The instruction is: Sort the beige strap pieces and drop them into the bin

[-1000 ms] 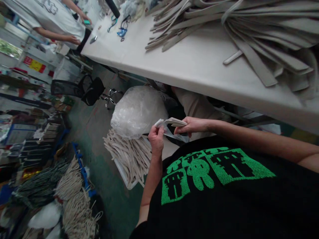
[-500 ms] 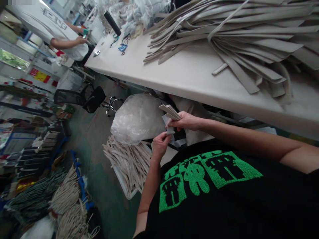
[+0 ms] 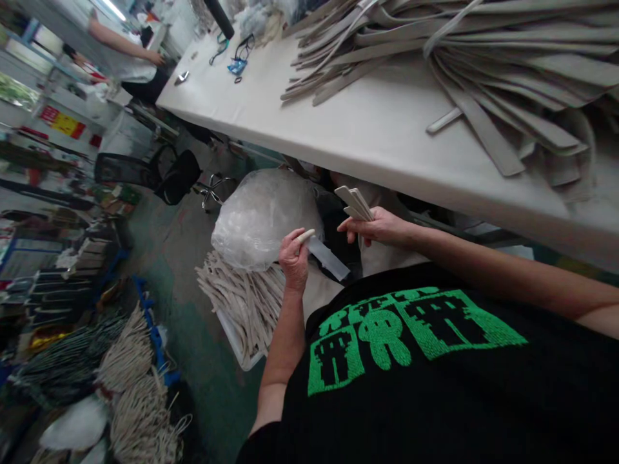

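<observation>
My right hand point(image 3: 380, 227) is closed around a small bundle of beige strips point(image 3: 355, 202) that stick up toward the table's underside. My left hand point(image 3: 293, 256) is closed on a thin clear plastic sleeve point(image 3: 329, 258) and a single beige piece at its fingertips. The two hands are apart, just below the white table edge point(image 3: 387, 161). A bulging clear plastic bag point(image 3: 264, 216) sits right beside my left hand. Under it a white bin point(image 3: 242, 303) is filled with several beige strips.
A big heap of beige straps point(image 3: 459, 58) covers the table's far right. Glasses and a blue item point(image 3: 239, 55) lie at the far end, where another person point(image 3: 120, 48) stands. A black office chair point(image 3: 155, 174) and piles of cords point(image 3: 130, 386) occupy the green floor.
My hands have separated: the right lifted the strip bundle up and right, out of the plastic sleeve, while the left stayed low, keeping the sleeve.
</observation>
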### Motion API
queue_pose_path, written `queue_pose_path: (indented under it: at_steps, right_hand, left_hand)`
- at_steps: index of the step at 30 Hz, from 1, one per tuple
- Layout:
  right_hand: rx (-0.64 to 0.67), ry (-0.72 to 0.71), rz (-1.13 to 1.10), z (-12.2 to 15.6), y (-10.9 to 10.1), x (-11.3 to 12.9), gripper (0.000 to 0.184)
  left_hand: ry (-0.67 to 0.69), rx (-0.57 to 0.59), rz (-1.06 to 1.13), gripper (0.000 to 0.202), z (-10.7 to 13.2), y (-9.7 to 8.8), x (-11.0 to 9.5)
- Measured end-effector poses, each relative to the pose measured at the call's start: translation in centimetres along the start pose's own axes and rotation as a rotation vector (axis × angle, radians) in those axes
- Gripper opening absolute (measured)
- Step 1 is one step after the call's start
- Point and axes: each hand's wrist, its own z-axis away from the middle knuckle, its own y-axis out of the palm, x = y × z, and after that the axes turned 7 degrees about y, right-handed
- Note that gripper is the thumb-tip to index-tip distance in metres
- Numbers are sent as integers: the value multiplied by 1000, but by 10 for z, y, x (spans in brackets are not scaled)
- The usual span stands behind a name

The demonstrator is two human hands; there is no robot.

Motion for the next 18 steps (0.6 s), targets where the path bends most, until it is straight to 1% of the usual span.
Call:
queue_pose_path:
  at_steps: [1,3,6,9,11,13,14,15,16,18]
  right_hand:
    - [6,24,34,-7,3,0,54]
    - [64,86,96,-18,11,0,51]
    - [138,136,121,-27,27,-3,39]
    - [125,117,86,-29,34,-5,30]
    - [69,102,43,-29,31,-4,28]
    - [-10,89,-6,-29,24,0,27]
    - [-47,84,-26,-29,21,3,27]
    - [-73,81,-39,-30,18,5,26]
    - [-92,81,-47,-30,15,7,25]
    - [-125,84,-53,-32,13,10,22]
  left_hand:
    - [10,9,3,23,0,2,0]
    - [23,24,9,23,0,7,1]
    - [9,37,10,21,0,13,5]
    - [-41,53,27,20,-2,13,5]
    - [-113,3,51,23,-7,8,-3]
    - [-246,-82,173,27,-15,0,-24]
    - [-321,-103,291,30,-19,-5,-39]
    - [-387,-89,437,36,-23,-11,-57]
    - [-436,-40,588,44,-25,-18,-77]
    - [-457,107,819,63,-25,-32,-116]
